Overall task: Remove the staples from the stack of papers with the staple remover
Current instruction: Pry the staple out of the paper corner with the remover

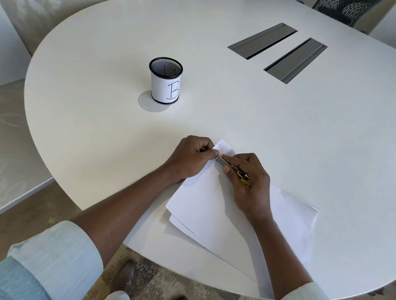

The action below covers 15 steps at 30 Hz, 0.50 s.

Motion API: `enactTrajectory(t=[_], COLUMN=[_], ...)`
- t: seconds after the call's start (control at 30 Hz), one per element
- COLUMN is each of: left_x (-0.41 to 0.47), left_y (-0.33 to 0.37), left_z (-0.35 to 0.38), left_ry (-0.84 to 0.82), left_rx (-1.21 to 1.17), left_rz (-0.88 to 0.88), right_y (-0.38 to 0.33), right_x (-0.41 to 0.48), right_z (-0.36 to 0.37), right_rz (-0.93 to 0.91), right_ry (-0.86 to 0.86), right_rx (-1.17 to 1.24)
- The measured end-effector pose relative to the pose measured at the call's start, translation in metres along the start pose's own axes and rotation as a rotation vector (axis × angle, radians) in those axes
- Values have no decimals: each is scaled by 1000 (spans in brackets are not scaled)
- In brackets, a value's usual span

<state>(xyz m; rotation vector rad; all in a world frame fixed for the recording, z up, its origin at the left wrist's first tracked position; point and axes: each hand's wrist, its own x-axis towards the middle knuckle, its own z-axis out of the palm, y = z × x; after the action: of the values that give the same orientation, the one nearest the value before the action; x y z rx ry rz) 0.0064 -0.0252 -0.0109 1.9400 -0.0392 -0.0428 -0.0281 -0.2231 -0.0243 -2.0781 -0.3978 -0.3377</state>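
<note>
A stack of white papers (201, 205) lies on the white table (290, 124) near its front edge, with one corner pointing away from me. My left hand (191, 159) pinches that far corner of the papers between thumb and fingers. My right hand (249, 185) grips a metal staple remover (226, 165) with a yellow-green end, and its jaw sits at the paper corner right beside my left thumb. The staple itself is hidden under the tool and fingers.
A black mesh pen cup (165, 80) wrapped in white paper marked "B" stands at the left middle of the table. Two grey cable slots (277, 51) are set into the far right. A mesh chair (346, 7) stands behind the table.
</note>
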Motion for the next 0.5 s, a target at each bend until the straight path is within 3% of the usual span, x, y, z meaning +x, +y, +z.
enactTrajectory(t=[0.5], left_x=[2], left_y=[-3], left_z=[3], left_ry=[-8], left_rx=[8], left_rz=[-37], right_y=[4], right_x=[-1], right_z=[5], right_rz=[-148], right_ry=[39], right_rx=[-106])
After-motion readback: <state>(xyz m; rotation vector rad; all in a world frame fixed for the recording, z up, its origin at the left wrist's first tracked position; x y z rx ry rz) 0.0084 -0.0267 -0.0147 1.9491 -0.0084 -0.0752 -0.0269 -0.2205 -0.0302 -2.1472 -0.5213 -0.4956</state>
